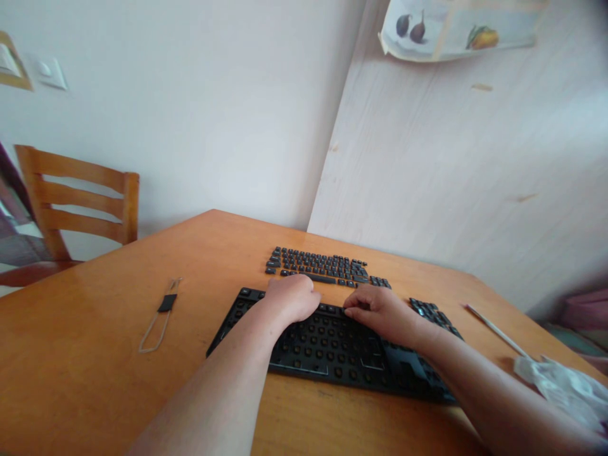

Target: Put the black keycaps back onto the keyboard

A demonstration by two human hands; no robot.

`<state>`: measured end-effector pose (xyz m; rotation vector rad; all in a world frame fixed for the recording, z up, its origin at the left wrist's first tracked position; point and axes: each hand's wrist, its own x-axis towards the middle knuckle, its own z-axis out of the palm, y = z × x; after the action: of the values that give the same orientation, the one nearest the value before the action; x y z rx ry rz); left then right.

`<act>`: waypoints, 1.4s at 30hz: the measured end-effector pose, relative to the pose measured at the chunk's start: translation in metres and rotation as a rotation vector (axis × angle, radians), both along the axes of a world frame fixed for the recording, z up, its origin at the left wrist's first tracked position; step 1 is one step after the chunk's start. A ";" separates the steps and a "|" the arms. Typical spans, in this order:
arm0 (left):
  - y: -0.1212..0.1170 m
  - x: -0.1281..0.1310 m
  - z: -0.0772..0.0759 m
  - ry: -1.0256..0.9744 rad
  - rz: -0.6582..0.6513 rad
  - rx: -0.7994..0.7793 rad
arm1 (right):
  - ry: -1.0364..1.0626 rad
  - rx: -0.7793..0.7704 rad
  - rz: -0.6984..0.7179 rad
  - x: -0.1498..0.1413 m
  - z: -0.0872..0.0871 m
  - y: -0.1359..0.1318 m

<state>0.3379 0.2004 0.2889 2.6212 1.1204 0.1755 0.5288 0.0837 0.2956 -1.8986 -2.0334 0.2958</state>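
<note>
A black keyboard (327, 342) lies on the table with most of its key switches bare. A few keycaps (331, 308) sit along its top row. Over that row's left part is my left hand (297, 297), fingers curled closed and mostly hidden behind the back of the hand. My right hand (380, 310) touches the top row farther right, thumb and forefinger pinched together. Whatever is at either set of fingertips is too small or hidden to make out. Behind the keyboard, loose black keycaps (318, 263) are laid out in rows; another group (430, 310) lies to the right, partly behind my right forearm.
A wire keycap puller (166, 304) with a black middle lies on the wooden table (109, 329) at left. On the right are a thin white stick (496, 329) and crumpled white tissue or plastic (565, 383). A wooden chair (85, 202) stands beyond the left edge.
</note>
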 end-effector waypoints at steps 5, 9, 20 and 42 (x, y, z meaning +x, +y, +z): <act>0.000 0.000 0.000 -0.009 -0.004 -0.005 | -0.038 0.009 0.023 -0.001 0.000 0.001; 0.000 0.000 0.000 -0.008 0.009 -0.005 | -0.065 0.014 0.042 -0.003 0.001 0.001; -0.001 0.000 0.001 0.012 0.010 0.008 | -0.190 -0.014 0.066 -0.011 0.009 0.001; 0.000 0.000 0.000 0.007 -0.004 0.016 | -0.293 -0.049 0.077 -0.016 0.015 0.003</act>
<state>0.3384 0.2002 0.2889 2.6400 1.1211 0.1751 0.5128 0.0866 0.3106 -1.9946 -2.3095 0.0894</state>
